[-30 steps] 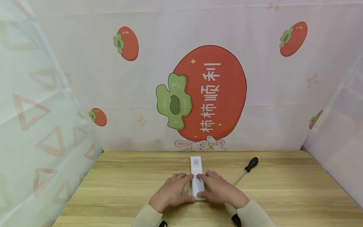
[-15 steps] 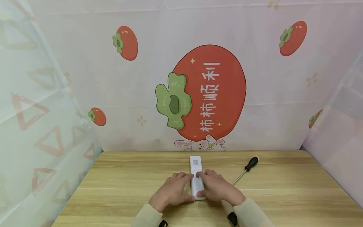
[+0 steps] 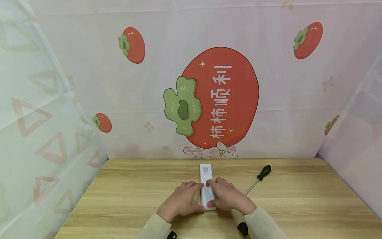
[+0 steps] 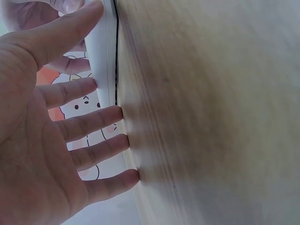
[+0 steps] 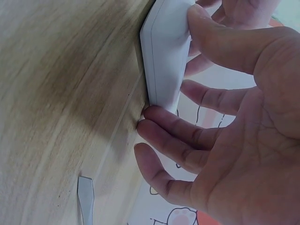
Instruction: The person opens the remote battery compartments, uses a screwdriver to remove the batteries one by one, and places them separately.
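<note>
While the persimmon-print backdrop (image 3: 167, 36) filled 12 o'clock behind your wooden table (image 3: 125, 199), your cream sleeves (image 3: 265, 225) showed at 6. You had your left hand (image 3: 183, 199) at 8 o'clock and your right hand (image 3: 228, 197) at 4, fingers loose and fairly wide on both, with thumb and index tips touching the slim white bar (image 3: 206, 193) between them. It lay flat on the table, pointing roughly at 12. Your black-handled screwdriver (image 3: 264, 173) was off at the bar's 3 o'clock, and the QR code (image 3: 206, 170) sat near the bar's 12 o'clock end.
</note>
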The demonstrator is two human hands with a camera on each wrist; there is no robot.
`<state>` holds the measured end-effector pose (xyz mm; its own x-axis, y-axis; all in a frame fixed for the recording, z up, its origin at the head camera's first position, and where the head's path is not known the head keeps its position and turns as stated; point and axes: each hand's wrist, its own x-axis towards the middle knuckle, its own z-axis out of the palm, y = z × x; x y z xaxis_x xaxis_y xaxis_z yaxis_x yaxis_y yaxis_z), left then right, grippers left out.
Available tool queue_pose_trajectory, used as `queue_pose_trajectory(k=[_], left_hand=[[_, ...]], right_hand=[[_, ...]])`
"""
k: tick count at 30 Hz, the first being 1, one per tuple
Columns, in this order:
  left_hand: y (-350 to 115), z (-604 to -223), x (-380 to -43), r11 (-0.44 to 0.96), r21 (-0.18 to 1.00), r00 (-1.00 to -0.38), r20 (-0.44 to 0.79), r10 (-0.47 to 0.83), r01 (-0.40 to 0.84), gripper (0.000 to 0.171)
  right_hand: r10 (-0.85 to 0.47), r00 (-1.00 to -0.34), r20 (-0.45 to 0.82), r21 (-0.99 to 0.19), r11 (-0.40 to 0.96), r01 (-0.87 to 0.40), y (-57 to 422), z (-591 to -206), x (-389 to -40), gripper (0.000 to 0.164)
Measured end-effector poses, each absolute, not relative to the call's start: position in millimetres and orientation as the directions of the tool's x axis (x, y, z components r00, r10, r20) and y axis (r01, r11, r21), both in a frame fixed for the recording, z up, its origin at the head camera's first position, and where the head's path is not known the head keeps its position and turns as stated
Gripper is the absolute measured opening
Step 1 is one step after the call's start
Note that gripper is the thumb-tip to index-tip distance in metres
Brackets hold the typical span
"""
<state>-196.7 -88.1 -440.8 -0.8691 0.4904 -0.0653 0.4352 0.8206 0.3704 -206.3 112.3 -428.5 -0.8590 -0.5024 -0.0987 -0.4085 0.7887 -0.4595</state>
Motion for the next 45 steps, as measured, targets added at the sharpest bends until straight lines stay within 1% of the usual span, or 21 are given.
queue_pose_trajectory(k=[7, 14, 19, 29, 37, 45], left_hand=[[-87.8, -442.5, -196.3, 0.819, 0.377, -0.87, -0.062, 0.489, 0.433, 0.079], [-87.4, -442.2, -196.3, 0.817, 0.369, -0.869, -0.047, 0.492, 0.443, 0.078], [-86.8, -441.7, -196.8, 0.817, 0.364, -0.868, -0.044, 0.495, 0.447, 0.078], [-86.2, -441.3, -197.1, 0.818, 0.371, -0.87, -0.048, 0.49, 0.44, 0.077], [-86.0, -440.4, -197.1, 0.817, 0.385, -0.874, -0.053, 0.484, 0.429, 0.077], [-85.2, -439.3, -196.4, 0.819, 0.374, -0.872, -0.052, 0.487, 0.436, 0.077]], right_hand=[[-0.492, -0.862, -0.122, -0.464, 0.796, -0.389, 110.1, -427.0, -205.8, 0.064], [-0.485, -0.865, -0.127, -0.47, 0.798, -0.378, 108.0, -424.6, -205.3, 0.059], [-0.469, -0.873, -0.137, -0.483, 0.801, -0.354, 106.8, -424.8, -205.9, 0.059], [-0.458, -0.88, -0.121, -0.489, 0.799, -0.349, 105.7, -425.2, -204.8, 0.057], [-0.447, -0.887, -0.113, -0.489, 0.802, -0.343, 104.5, -424.7, -203.6, 0.059], [-0.42, -0.903, -0.091, -0.492, 0.807, -0.326, 102.6, -427.4, -200.9, 0.058]])
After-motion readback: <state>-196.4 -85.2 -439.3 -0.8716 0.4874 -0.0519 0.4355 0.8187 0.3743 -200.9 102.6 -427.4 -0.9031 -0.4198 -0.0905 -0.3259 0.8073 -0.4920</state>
